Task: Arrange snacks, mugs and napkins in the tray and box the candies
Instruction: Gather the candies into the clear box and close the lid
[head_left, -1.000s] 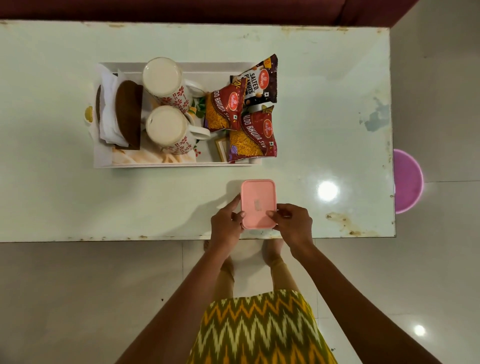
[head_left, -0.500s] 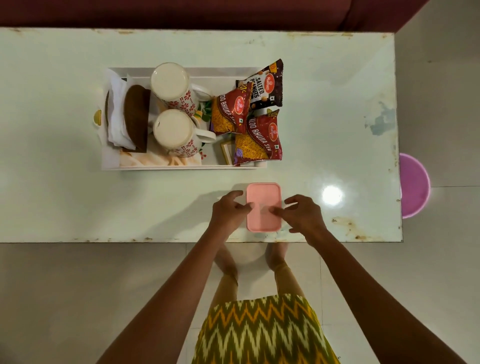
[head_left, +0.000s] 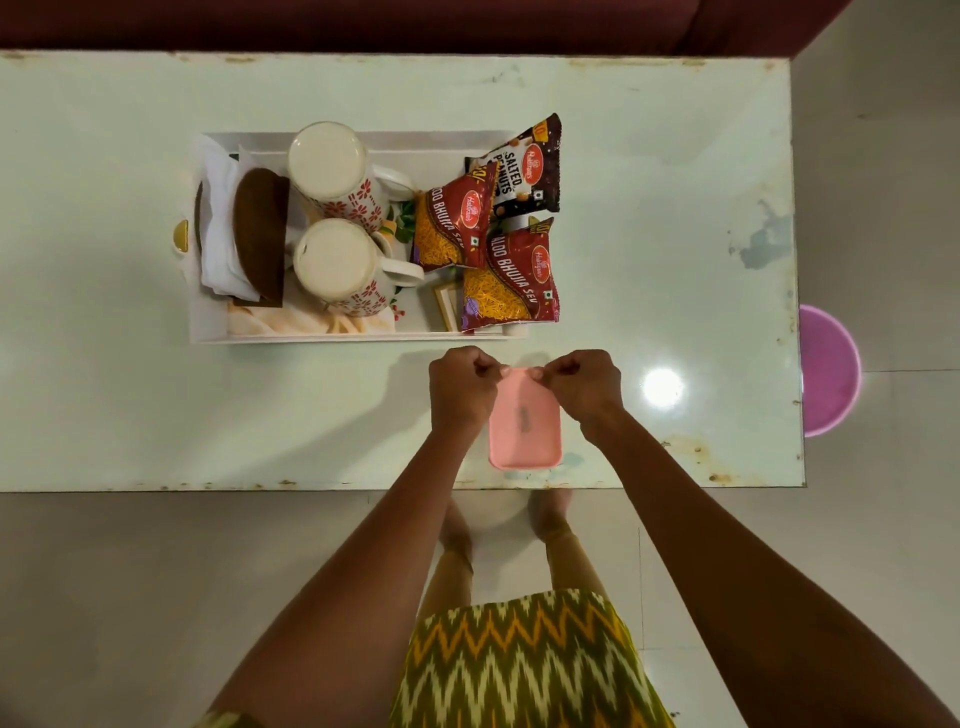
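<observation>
Plainly, the closed top of the pink rounded-rectangle plastic box hides whatever is inside, and the small mark in its middle is too blurred to read. Its far corners are covered by knuckles. Deep in the white rectangular tray, a small cream-edged item is half buried beneath the snack packets and cannot be identified. The round pink plastic object on the floor is cut off by the right end of the bench.

The pale green glass-topped bench has chipped, rust-stained edges and a bright spot of lamp glare. Dark maroon furniture runs along its far side, and light tiles cover the floor.

In the tray stand two white mugs with red flower print, bottoms up, beside white folded napkins in a brown holder. To their right lie two red Aloo Bhujia Sev packets and a dark Salted Peanuts packet, which overhangs the tray's far right corner.

The box lies on the bench near its front edge, just in front of the tray. The left grip and right grip are both clenched, fingertips pinching the box's far corners, one on each side.
</observation>
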